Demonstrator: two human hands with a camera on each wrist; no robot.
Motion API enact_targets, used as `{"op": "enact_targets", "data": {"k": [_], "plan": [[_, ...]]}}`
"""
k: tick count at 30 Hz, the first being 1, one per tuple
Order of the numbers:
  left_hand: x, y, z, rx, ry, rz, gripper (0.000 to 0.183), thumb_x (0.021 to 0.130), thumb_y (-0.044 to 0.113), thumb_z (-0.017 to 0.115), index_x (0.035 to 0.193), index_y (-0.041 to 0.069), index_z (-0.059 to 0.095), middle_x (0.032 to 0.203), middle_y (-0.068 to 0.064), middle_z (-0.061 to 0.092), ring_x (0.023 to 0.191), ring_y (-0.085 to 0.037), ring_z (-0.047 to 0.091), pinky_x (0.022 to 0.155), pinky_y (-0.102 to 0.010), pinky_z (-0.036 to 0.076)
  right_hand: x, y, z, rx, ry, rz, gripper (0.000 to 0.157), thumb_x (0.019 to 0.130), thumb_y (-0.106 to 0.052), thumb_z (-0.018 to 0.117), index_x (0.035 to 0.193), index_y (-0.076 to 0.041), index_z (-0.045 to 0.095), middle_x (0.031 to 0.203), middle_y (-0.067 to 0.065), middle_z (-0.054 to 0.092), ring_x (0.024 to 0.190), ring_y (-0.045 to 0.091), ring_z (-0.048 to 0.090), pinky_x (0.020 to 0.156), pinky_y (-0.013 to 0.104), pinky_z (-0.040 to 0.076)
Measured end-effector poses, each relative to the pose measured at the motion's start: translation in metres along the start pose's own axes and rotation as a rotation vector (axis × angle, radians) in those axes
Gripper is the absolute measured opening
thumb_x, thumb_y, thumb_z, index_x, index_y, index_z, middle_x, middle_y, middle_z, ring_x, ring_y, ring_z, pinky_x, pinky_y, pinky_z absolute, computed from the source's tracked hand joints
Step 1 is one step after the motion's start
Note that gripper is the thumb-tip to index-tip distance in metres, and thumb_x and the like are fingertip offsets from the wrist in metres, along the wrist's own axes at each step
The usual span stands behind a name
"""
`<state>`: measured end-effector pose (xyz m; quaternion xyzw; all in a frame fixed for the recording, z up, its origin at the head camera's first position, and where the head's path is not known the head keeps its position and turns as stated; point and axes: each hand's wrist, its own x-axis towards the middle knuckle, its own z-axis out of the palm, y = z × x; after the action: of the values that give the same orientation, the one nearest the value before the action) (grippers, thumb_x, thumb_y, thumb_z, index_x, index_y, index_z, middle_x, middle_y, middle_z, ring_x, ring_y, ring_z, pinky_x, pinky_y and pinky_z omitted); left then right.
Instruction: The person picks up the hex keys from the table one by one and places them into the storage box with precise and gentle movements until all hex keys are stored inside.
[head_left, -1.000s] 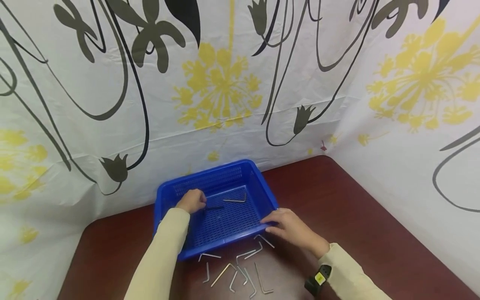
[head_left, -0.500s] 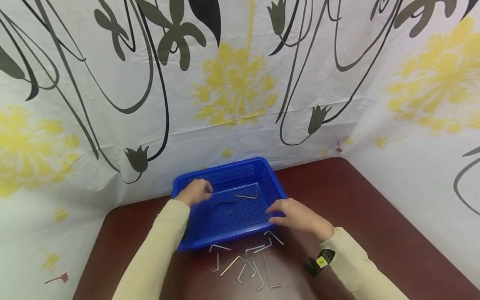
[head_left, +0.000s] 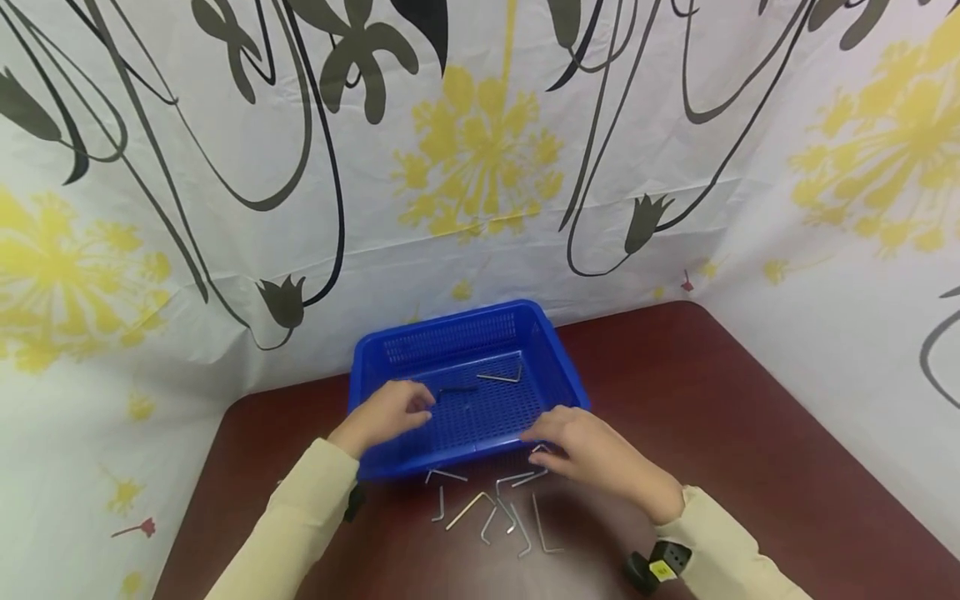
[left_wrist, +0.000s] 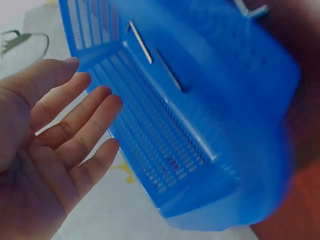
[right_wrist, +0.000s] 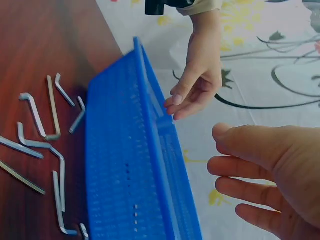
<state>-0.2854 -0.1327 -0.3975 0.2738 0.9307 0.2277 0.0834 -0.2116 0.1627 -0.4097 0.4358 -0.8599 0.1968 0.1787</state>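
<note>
Nearer the person than half a second before, the left hand (head_left: 386, 417) hung above the left part of the blue plastic basket (head_left: 457, 457), having come away from its far side. The right hand (head_left: 596, 450) had also shifted toward the person; its fingertips lay, as the head view saw them, across the near rim at the right, with its thumb over the hex keys just outside.

Both hands were empty, the fingers relaxed and slightly bent. In the right wrist view a gap showed between the right fingertips and the basket.

Inside the basket, on its perforated floor, lay a dark hex key (head_left: 457, 389) just beyond the left fingertips and, to its right, a silver hex key (head_left: 498, 379) with its short leg pointing to the back.

Just outside the near wall, a loose scatter of silver hex keys (head_left: 539, 521) lay on the dark red-brown table (head_left: 645, 358), some crossing or touching; among them was a gold-toned hex key (head_left: 465, 510).

Cream sleeves (head_left: 723, 542) covered both arms, and a black wrist device (head_left: 671, 554) with a yellow label (head_left: 663, 570) sat at the right cuff. White fabric (head_left: 375, 283) printed with grey and yellow plants hung behind the basket.
</note>
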Motion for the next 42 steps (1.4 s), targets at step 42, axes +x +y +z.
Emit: {"op": "enact_targets", "data": {"k": [42], "plan": [[-0.065, -0.007, 0.084, -0.243, 0.462, -0.011, 0.021, 0.085, 0.003, 0.065, 0.104, 0.011, 0.068, 0.1, 0.003, 0.062, 0.101, -0.018, 0.058, 0.086, -0.041, 0.047, -0.091, -0.005, 0.105, 0.096, -0.012, 0.016, 0.018, 0.067, -0.025, 0.08, 0.076, -0.018, 0.067, 0.076, -0.014, 0.054, 0.071, -0.001, 0.049, 0.066, 0.015, 0.041]]}}
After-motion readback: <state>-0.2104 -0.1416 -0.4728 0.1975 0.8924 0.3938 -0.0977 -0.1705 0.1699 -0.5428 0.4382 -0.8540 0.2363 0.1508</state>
